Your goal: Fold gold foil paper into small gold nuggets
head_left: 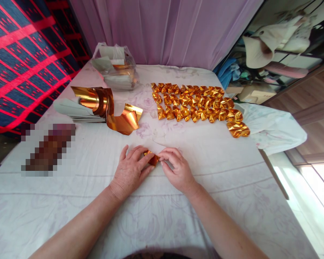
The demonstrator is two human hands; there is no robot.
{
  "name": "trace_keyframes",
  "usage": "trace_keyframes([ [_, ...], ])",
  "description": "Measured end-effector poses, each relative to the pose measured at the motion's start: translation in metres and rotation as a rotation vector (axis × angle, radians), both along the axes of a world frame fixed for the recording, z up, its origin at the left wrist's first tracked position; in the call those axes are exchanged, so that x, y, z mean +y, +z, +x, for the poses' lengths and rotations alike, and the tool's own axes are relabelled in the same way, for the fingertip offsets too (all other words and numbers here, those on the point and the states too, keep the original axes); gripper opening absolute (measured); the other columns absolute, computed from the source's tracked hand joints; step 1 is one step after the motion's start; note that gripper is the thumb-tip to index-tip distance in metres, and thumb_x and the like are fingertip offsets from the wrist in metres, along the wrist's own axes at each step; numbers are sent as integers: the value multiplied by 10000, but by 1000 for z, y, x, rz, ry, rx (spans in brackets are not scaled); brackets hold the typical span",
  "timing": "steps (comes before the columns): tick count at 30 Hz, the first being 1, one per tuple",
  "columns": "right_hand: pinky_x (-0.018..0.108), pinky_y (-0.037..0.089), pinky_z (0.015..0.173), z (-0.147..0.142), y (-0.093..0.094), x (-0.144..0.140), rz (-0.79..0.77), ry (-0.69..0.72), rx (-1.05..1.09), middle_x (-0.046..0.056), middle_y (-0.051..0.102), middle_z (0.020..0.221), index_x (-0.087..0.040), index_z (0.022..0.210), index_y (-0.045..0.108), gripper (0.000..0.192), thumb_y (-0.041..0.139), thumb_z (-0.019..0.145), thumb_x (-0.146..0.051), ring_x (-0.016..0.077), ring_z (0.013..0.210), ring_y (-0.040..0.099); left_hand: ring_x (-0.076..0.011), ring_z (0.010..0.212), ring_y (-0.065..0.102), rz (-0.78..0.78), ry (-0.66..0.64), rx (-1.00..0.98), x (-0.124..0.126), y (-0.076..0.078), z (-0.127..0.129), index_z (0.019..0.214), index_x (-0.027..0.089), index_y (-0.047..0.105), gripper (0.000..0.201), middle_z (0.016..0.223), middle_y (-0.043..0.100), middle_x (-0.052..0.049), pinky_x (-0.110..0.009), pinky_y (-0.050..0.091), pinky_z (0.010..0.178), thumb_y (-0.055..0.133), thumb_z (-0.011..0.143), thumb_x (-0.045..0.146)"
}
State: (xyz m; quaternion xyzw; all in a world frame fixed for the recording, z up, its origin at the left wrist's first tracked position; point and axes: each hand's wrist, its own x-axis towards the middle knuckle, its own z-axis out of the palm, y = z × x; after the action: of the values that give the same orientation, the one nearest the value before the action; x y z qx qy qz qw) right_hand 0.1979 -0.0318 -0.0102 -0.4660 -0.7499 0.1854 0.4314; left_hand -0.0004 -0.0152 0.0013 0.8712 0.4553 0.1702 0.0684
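Note:
My left hand (130, 169) and my right hand (177, 168) meet at the middle of the white cloth-covered table (232, 187). Between their fingertips they pinch a small sheet of gold foil paper (152, 157), partly folded, its white back showing toward the far side. Several finished gold folded pieces (197, 104) lie in rows beyond my right hand. A curled stack of gold foil sheets (108, 108) lies beyond my left hand, on a pile of white-backed sheets.
A clear plastic bag (116, 68) with more sheets stands at the far left of the table. A blurred dark object (48, 147) lies at the left. A lilac curtain hangs behind; a cluttered shelf is at the right.

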Motion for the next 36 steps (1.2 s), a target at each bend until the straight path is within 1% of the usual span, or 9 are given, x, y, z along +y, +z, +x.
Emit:
trace_keyframes([
  [3,313,574,861,-1,-1,-1,17,-5,-73,56,611,1089,-258,1144,614,365,500,873,-42,166,954,659,-295,1223,559,-8,-2,6,0,0,0,1208,259,635,267,1269,641,-92,-610,259,1112,552,961,316],
  [6,324,574,863,-2,-3,-2,37,-20,-146,62,619,1090,-250,1133,635,328,511,888,-71,183,986,647,-294,1214,566,-8,0,5,0,1,1,1185,254,651,253,1263,643,-88,-615,261,1111,545,966,326],
  [10,322,571,840,-4,-2,-2,29,-35,-235,62,633,1049,-236,1080,672,277,523,897,-91,182,943,644,-290,1191,580,8,11,-2,0,0,2,1180,258,664,256,1254,647,-86,-611,264,1119,553,963,337],
  [15,299,534,773,-3,4,-3,80,-76,-362,49,647,930,-224,916,711,184,547,929,-142,167,834,631,-292,1181,585,19,13,-8,0,-2,1,1191,260,665,271,1251,648,-86,-615,254,1127,576,951,348],
  [19,312,500,742,-3,5,-5,91,-101,-433,48,644,870,-201,885,721,145,590,907,-144,180,797,606,-295,1187,582,24,9,-1,0,-2,1,1195,261,661,274,1249,649,-86,-620,259,1114,565,962,366],
  [26,310,481,748,-1,3,-5,45,-82,-440,39,644,847,-208,870,723,162,575,924,-170,175,790,594,-307,1195,578,42,0,16,-1,-3,0,1207,272,668,278,1252,644,-87,-637,267,1106,571,958,347],
  [31,321,486,752,0,2,-5,33,-73,-415,41,645,838,-201,880,725,152,584,935,-223,183,793,592,-322,1199,573,92,-13,-2,-1,-5,-1,1224,229,656,303,1255,644,-109,-634,285,1111,592,937,299],
  [34,321,486,738,0,1,-4,39,-69,-420,41,646,831,-202,870,726,148,593,932,-221,182,784,589,-292,1178,593,118,-46,-57,-1,-5,-2,1166,205,667,248,1206,673,-96,-598,310,1126,574,939,240],
  [36,320,488,736,1,1,-4,41,-65,-419,41,647,833,-203,872,728,133,604,921,-208,182,783,591,-260,1140,618,137,-95,-99,-2,-6,-3,1101,192,679,202,1168,689,-88,-544,373,1109,542,953,209],
])
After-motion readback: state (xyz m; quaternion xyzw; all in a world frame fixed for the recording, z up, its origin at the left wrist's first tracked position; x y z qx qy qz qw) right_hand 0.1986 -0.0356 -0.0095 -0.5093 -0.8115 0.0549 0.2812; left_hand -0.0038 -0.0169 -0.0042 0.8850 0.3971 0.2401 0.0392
